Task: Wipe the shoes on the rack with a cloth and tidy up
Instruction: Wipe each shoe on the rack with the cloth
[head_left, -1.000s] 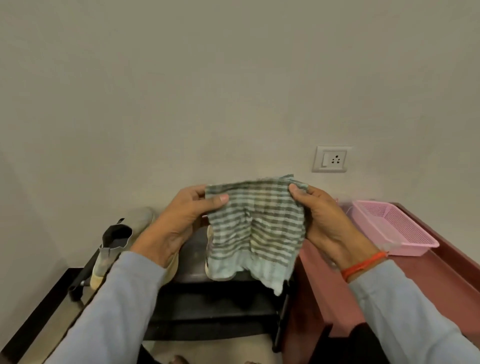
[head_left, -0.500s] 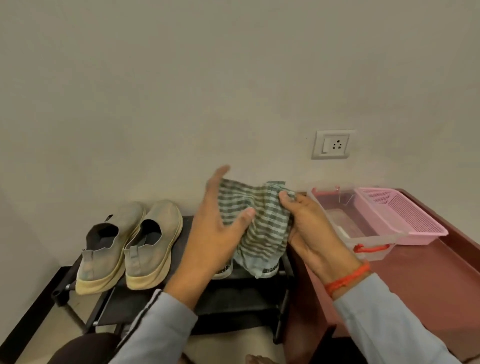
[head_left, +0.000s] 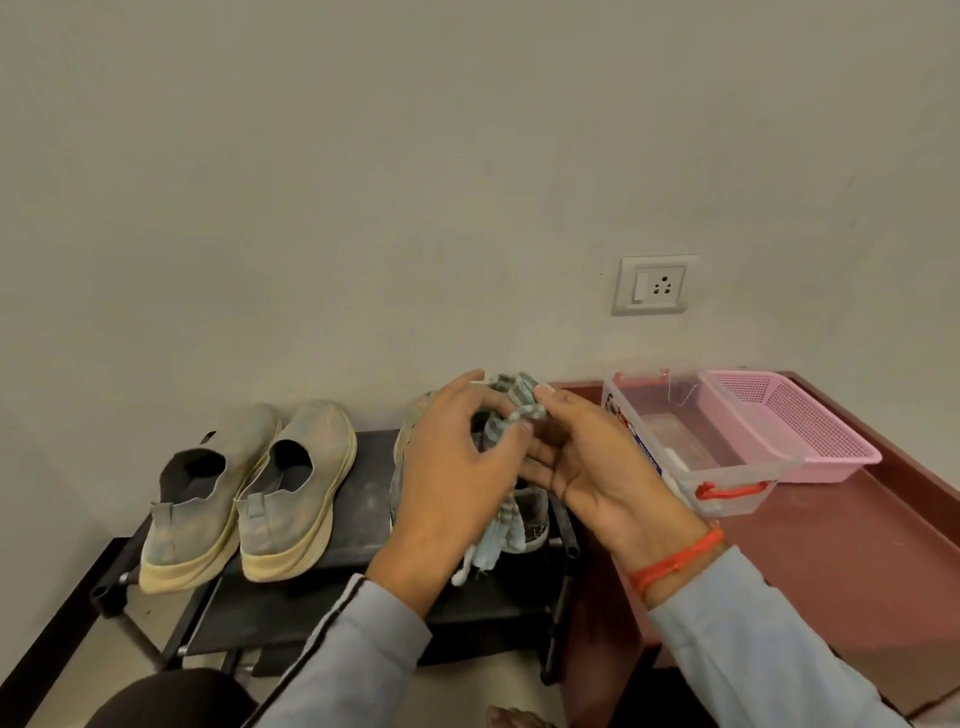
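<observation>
Beige shoes (head_left: 249, 488) wait on the rack (head_left: 363, 587) at left while our left hand (head_left: 457, 483) and right hand (head_left: 587, 467), close together, pinch the cloth (head_left: 511, 410) bunched above it; we should wad it firm before wiping.

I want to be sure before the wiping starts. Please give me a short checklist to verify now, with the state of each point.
1. Cloth in hand: ok, the striped cloth is bunched between the left hand and the right hand.
2. Cloth folded to a neat pad: not ok, an end hangs loose below the hands.
3. Shoes on the rack: ok, the beige pair stands at its left end.
4. Second pair ready: cannot tell, the hands cover it.
5. Cloth damp: cannot tell.
6. Clear box within reach: ok, beside the rack.
</observation>
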